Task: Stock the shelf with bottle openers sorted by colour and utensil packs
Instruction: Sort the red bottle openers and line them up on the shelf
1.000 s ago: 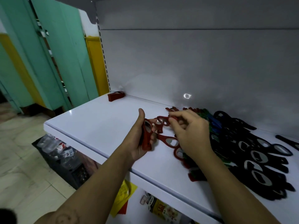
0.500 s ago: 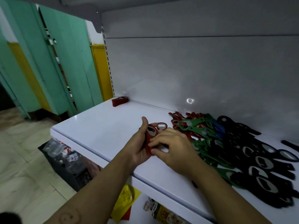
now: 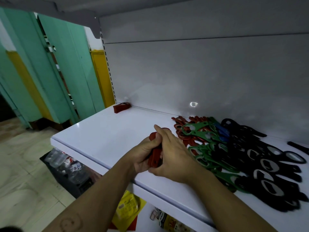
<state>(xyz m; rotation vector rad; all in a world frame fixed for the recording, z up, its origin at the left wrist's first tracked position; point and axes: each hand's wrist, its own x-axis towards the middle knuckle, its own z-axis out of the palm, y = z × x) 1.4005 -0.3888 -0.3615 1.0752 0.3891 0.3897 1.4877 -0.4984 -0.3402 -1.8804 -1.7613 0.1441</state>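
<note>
A: What do we meet first, reading from the left?

B: A short stack of flat red bottle openers (image 3: 121, 107) lies in the back left corner of the white metal shelf (image 3: 100, 131). It sits against the grey back panel, well apart from everything else.

A: And the hands?

B: Near the front edge, about midway along, our left hand (image 3: 143, 156) curls round a second bundle of flat red bottle openers (image 3: 154, 158), which stands on edge. Our right hand (image 3: 175, 154) closes over the same bundle from the right, fingers across the top and thumb underneath. Both hands grip it firmly. Only a strip of red shows between them, so we cannot count the pieces or tell whether the bundle touches the shelf.

A: How will the bundle handle?

B: We judge the openers light, thin and stiff. Their smooth faces could slide on one another and fan out. Squeezing the flat faces together around mid-length should keep the edges square.

A: What lies further right?

B: Just beside the right hand is a loose mixed pile. Loose red openers (image 3: 182, 120) lie toward the back, with flat green openers (image 3: 199, 129) across them and a few blue openers (image 3: 221, 131) behind. Many black openers (image 3: 247, 143) spread on toward the shelf's right end.
</note>
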